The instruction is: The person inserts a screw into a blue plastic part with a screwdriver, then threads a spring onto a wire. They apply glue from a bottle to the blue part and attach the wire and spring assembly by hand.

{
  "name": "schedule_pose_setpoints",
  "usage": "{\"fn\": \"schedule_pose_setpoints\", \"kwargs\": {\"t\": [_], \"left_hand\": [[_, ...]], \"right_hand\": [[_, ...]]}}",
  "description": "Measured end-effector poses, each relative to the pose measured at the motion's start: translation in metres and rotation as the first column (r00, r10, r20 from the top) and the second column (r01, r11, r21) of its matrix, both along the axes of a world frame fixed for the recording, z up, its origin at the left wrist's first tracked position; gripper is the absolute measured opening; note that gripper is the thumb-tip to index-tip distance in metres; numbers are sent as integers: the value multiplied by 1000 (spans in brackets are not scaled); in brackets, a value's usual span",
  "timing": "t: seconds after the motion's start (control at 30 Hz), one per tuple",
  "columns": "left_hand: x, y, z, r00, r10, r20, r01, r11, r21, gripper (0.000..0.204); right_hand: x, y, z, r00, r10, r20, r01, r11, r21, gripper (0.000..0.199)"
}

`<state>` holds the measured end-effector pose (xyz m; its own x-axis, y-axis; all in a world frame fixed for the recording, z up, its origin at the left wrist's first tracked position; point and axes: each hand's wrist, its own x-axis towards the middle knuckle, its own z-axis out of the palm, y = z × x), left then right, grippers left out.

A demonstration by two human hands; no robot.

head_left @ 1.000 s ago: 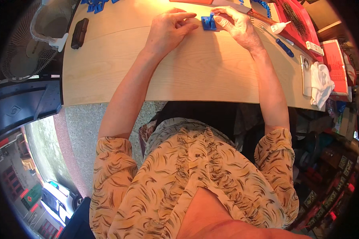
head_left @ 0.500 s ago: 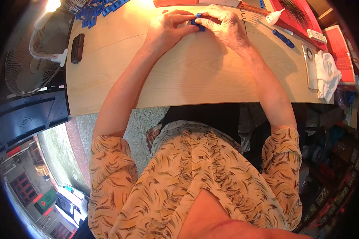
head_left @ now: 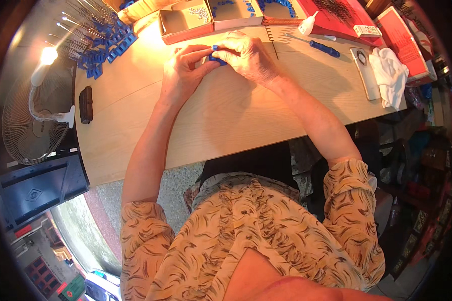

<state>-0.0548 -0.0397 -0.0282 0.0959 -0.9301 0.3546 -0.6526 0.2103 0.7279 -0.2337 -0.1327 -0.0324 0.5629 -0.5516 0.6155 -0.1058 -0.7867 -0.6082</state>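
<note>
Both hands meet over the far part of the wooden table, at a small blue plastic part (head_left: 217, 60) with a round knob on top. My left hand (head_left: 185, 69) grips it from the left between thumb and fingers. From the right, my right hand (head_left: 249, 59) pinches it near the knob, with the thumb against it. My fingers cover much of the part, so its full shape is hidden. Just beyond my right hand, a dark coiled spring-like wire (head_left: 270, 37) lies on the table (head_left: 226, 118).
Shallow boxes (head_left: 188, 36) with small metal and blue pieces line the far edge. Blue parts with long wires (head_left: 105, 52) crowd the far left, beside a lit lamp (head_left: 48, 55) and fan. Rightward are a white bottle (head_left: 307, 25), blue-handled tool (head_left: 325, 48) and white cloth (head_left: 388, 72).
The view has tilted and turned, so the table sits lower and more of the far boxes and blue parts shows. Both hands keep their hold on the blue part.
</note>
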Motion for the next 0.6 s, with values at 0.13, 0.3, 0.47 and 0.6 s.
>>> {"fn": "schedule_pose_setpoints", "kwargs": {"t": [0.13,0.3,0.47,0.6], "left_hand": [[7,-4,-7,999,-25,47,27,998,-56,34],[6,-9,-10,998,-38,-48,39,999,11,38],[9,-12,-13,997,-63,-33,62,997,-56,39],[3,-8,-10,1000,-18,-4,18,1000,-5,39]], "right_hand": [[1,-2,-2,999,7,-45,-7,1000,-4,18],[1,-2,-5,1000,-15,-13,15,1000,-17,20],[3,-2,-4,1000,-19,-14,19,1000,16,19],[-20,-10,-4,965,-258,-50,240,943,-229,19]]}}
